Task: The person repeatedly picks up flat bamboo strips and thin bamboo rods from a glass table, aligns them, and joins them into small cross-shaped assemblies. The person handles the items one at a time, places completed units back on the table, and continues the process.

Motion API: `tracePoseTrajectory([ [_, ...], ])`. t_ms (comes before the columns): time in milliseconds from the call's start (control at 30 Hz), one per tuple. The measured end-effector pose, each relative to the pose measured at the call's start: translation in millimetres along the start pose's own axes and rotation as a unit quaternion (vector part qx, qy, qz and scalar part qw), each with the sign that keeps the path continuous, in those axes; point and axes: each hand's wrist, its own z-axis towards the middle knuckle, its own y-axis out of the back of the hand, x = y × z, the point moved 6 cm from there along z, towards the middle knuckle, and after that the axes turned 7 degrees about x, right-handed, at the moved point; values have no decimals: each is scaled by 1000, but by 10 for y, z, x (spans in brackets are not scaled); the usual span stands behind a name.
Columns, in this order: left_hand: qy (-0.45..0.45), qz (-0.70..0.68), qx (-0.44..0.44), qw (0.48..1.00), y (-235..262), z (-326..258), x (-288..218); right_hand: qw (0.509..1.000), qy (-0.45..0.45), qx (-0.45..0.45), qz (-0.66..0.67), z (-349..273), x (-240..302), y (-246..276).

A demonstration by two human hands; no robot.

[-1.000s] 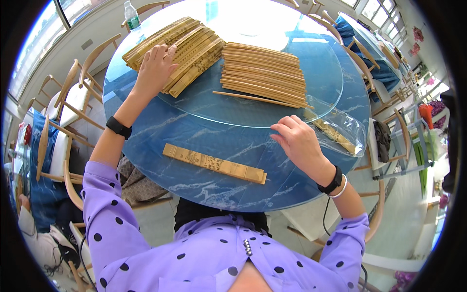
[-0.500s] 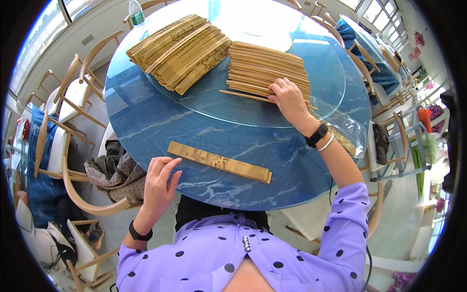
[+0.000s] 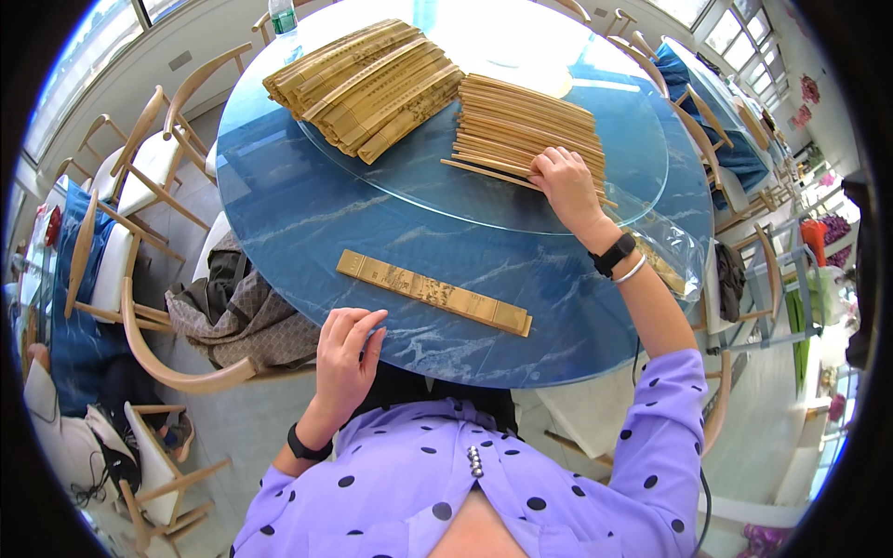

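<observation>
My right hand (image 3: pixel 566 189) reaches over the table and pinches the end of a slim, chopstick-like wooden stick (image 3: pixel 488 173). That stick lies at the near side of a row of similar sticks (image 3: pixel 526 116), pointing out at a slight angle. My left hand (image 3: pixel 349 358) is held at the table's near edge, thumb and fingers apart, with nothing in it. Just beyond it a flat tan printed strip (image 3: pixel 433 292), sleeve-like, lies on the blue tabletop, and the left hand does not touch it. Left of the sticks is a fanned pile of similar printed strips (image 3: pixel 367 88).
The round blue marbled table (image 3: pixel 279 209) carries a raised glass disc under the piles. A clear plastic bag (image 3: pixel 665 251) lies right of my right wrist. A bottle (image 3: pixel 283 17) stands at the far left. Wooden chairs surround the table; a patterned bag (image 3: pixel 237 312) rests on one.
My left hand has drawn back from the near printed strip, toward me and to the right. My right hand stays at the same stick. The whole view has shifted slightly.
</observation>
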Motion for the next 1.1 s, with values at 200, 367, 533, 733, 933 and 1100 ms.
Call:
tracePoseTrajectory([
  [200, -18, -28, 11, 999, -16, -19, -94, 999, -34, -21, -34, -72, -52, 80],
  [367, -12, -144, -4, 990, -2, -5, -156, 993, -41, -15, 107, -272, 764, 868],
  [533, 17, -422, -3, 907, -119, 60, -315, 921, -5, 125, 369, -1038, 1855, 1280],
  [733, 132, -534, 40, 834, -297, -50, -346, 911, -72, 142, 380, -1525, 2090, 1168],
  [933, 76, -492, 98, 862, -257, -102, -365, 915, -28, 138, 379, -1653, 2168, 1066],
  [1100, 71, -431, 121, 891, -254, -28, -438, 923, -1, 204, 326, -1708, 2215, 961],
])
